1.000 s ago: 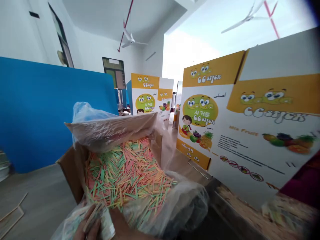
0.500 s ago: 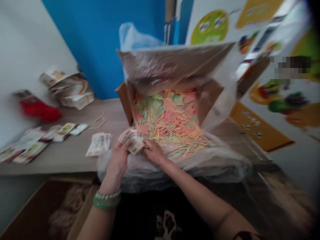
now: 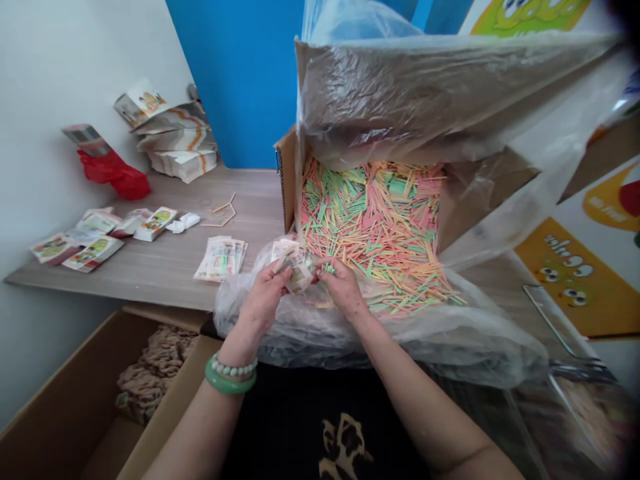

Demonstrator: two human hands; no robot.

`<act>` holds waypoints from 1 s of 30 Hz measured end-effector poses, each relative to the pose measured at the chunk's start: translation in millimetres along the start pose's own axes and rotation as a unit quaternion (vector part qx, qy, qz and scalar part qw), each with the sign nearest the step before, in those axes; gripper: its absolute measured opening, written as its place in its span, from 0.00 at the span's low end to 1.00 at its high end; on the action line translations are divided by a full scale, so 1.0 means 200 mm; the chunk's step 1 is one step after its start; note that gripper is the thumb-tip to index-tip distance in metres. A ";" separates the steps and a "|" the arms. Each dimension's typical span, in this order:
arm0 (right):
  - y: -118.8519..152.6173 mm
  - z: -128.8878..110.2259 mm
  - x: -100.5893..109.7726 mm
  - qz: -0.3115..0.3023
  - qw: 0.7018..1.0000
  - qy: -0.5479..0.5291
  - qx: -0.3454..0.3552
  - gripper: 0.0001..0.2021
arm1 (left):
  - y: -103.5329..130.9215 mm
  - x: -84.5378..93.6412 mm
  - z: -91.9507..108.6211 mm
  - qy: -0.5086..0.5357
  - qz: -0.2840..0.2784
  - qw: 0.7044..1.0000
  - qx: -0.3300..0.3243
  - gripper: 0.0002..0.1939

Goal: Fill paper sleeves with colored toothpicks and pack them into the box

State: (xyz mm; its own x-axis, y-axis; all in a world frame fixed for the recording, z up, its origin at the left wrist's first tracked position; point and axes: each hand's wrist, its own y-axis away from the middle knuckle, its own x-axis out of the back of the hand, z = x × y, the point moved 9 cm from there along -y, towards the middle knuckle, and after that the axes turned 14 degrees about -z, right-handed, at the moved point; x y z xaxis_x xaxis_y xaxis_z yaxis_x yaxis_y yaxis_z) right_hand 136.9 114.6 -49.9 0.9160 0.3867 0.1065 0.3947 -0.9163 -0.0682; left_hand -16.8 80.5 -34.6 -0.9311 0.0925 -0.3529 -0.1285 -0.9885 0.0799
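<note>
Wood-grain tabletop (image 3: 150,275), blue panel (image 3: 233,80) behind. Left hand (image 3: 265,297) pinches printed packets (image 3: 295,270) over front of open carton (image 3: 287,179) full of pastel sticks (image 3: 375,230); right hand (image 3: 344,288) grips small greenish bunch (image 3: 329,268) beside them. Looks like filling step, imo; next calls for steady packet mouth.

A blue panel (image 3: 235,87) stood upright, a flat expanse of strong colour, its lower edge meeting the far side of the table (image 3: 160,280). Left of the panel rose a smooth white wall (image 3: 100,53). In front of the panel spread the tabletop, grey-brown with a streaky wood grain. Soft, even light lay on the wall left of the panel, fading to grey shade below table height.
</note>
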 end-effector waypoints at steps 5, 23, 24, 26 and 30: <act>-0.03 -0.01 -0.04 -0.061 0.995 0.085 0.008 0.07 | 0.00 -0.04 -0.03 0.028 -0.018 0.999 -0.009 0.16; 0.01 -0.35 0.11 0.034 0.989 -0.093 0.112 0.06 | 0.05 -0.02 -0.01 -0.214 -0.001 0.977 -0.020 0.23; 0.01 -0.40 0.10 0.027 0.985 -0.113 0.128 0.06 | 0.05 -0.03 -0.01 -0.218 -0.002 0.976 -0.016 0.24; 0.00 -0.50 0.05 0.008 0.978 -0.142 0.153 0.06 | 0.04 -0.06 -0.02 -0.221 -0.021 0.975 -0.005 0.23; -0.01 -0.54 -0.05 -0.024 0.969 -0.169 0.180 0.06 | 0.04 -0.12 -0.01 -0.213 -0.053 0.976 -0.004 0.21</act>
State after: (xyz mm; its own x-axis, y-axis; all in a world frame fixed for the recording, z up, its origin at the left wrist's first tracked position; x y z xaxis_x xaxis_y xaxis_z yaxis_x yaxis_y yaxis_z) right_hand 118.7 101.3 56.2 0.8431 0.4954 -0.2093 0.3807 -0.8246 -0.4185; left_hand 5.7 69.8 -28.2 -0.9705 0.2331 0.0617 -0.2298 -0.9716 0.0558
